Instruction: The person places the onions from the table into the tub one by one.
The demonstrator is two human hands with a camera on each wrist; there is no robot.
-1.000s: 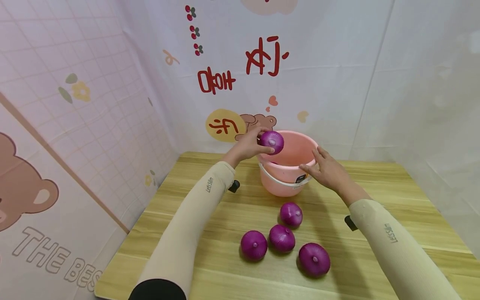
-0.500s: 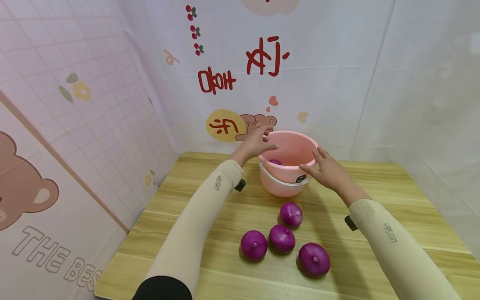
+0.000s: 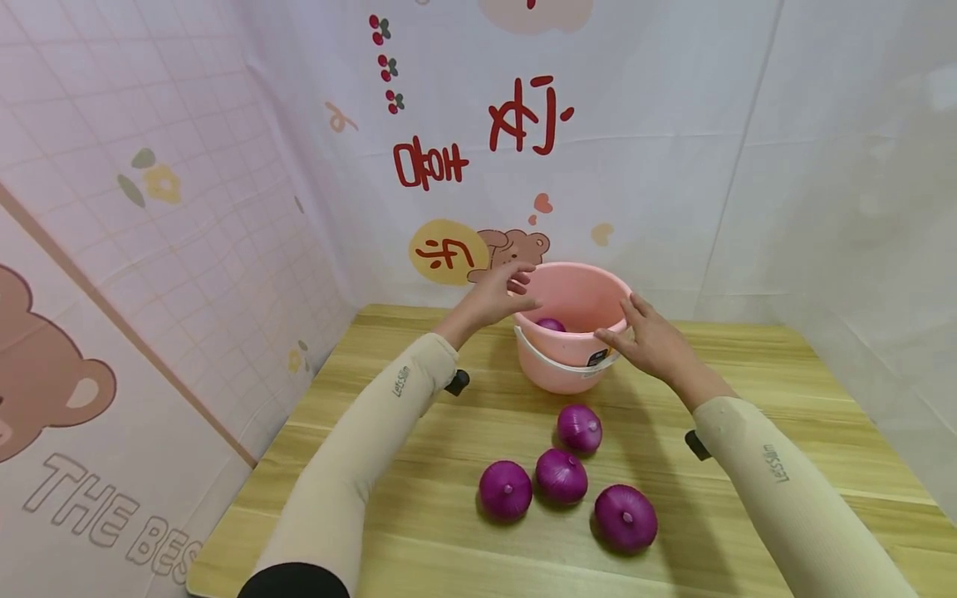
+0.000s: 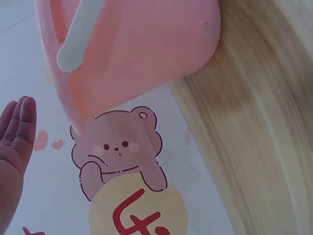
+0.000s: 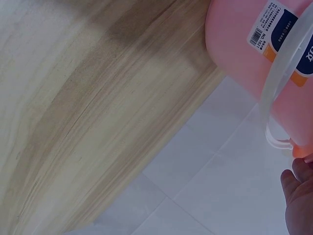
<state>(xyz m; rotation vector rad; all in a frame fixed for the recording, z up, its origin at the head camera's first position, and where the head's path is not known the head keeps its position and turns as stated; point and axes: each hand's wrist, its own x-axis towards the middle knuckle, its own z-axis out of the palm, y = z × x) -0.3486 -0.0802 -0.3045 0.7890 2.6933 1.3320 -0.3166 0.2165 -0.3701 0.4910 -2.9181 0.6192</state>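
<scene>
Four purple onions (image 3: 561, 476) sit on the tabletop (image 3: 426, 498); one onion (image 3: 552, 325) shows inside the pink bucket (image 3: 552, 380). I see the left hand (image 3: 497, 295) beside it, fingers apart, holding nothing. The right hand (image 3: 658, 340) has spread fingers touching the bucket. I guess we're filling it; next, left should fetch another onion.

- Five red onions (image 3: 561, 476) are being shown.
- One pink bucket (image 3: 557, 378) and one table (image 3: 763, 365) are being shown.
- Two hands (image 3: 656, 339) and two sleeves (image 3: 374, 419) are being shown.
</scene>
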